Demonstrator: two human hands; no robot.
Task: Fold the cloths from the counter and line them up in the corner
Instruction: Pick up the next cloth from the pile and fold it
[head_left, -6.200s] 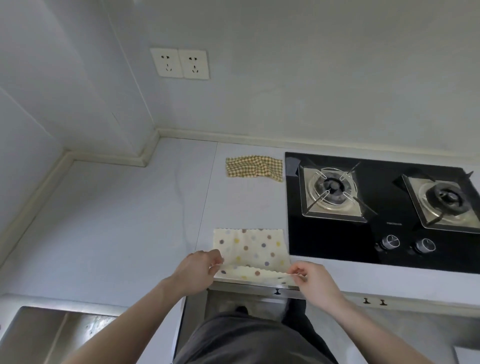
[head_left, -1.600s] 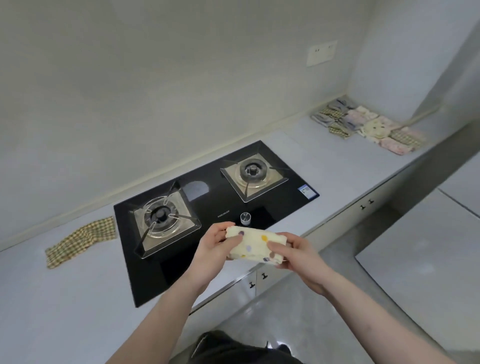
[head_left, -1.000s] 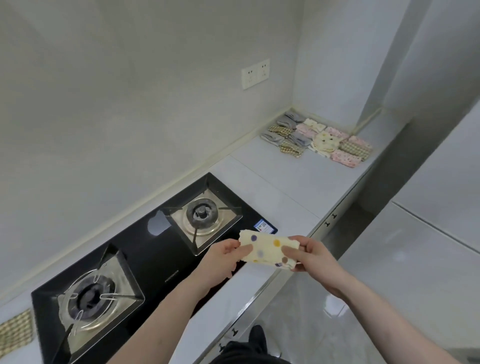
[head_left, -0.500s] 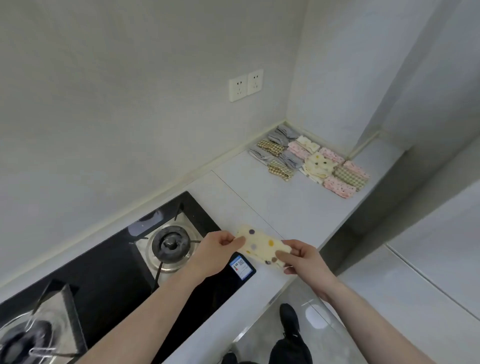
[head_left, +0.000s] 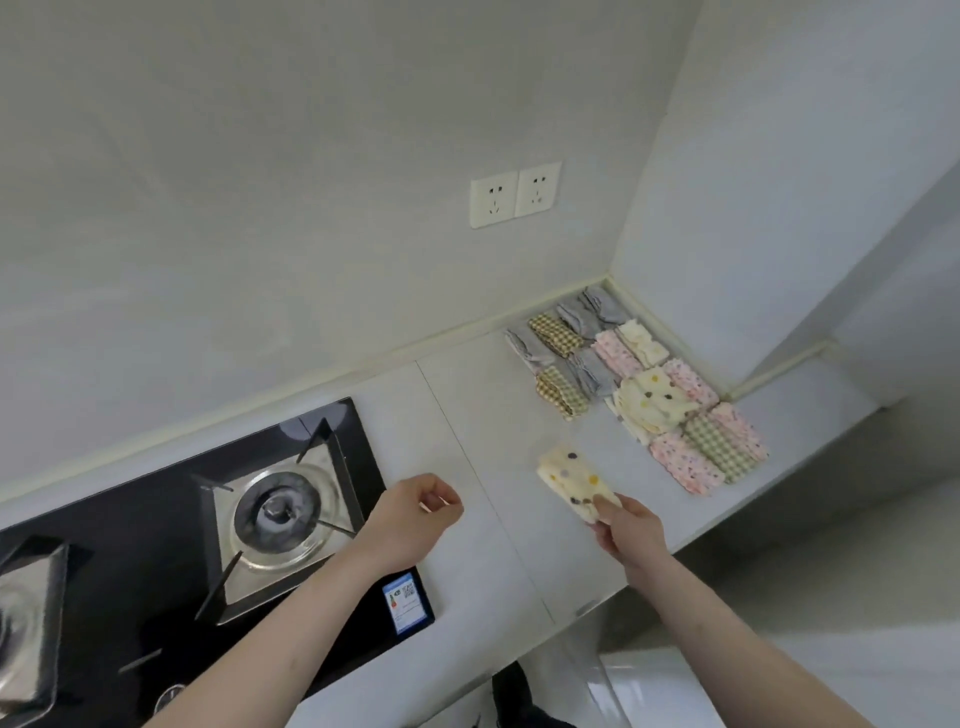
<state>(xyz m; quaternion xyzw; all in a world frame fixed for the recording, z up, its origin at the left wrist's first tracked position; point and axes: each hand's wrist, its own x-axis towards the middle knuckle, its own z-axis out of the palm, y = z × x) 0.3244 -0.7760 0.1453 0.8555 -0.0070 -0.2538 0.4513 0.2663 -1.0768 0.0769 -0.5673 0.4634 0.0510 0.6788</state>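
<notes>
A folded cream cloth with coloured dots (head_left: 574, 480) hangs just over the counter (head_left: 483, 415), pinched at its near end by my right hand (head_left: 626, 530). My left hand (head_left: 415, 519) is off the cloth, to its left near the hob's right edge, fingers loosely curled and holding nothing. In the far right corner lie several folded cloths in rows (head_left: 639, 384): grey, checked, pink floral and cream dotted ones. The dotted cloth sits short of these rows, on their near left side.
A black gas hob (head_left: 171, 525) with two burners fills the counter's left part. Two wall sockets (head_left: 514, 200) sit above the counter. The counter's front edge runs diagonally below my right hand; the floor lies beyond it.
My left hand has let go of the dotted cloth and drawn back left. My right hand alone carries it further toward the corner rows. The view has turned right.
</notes>
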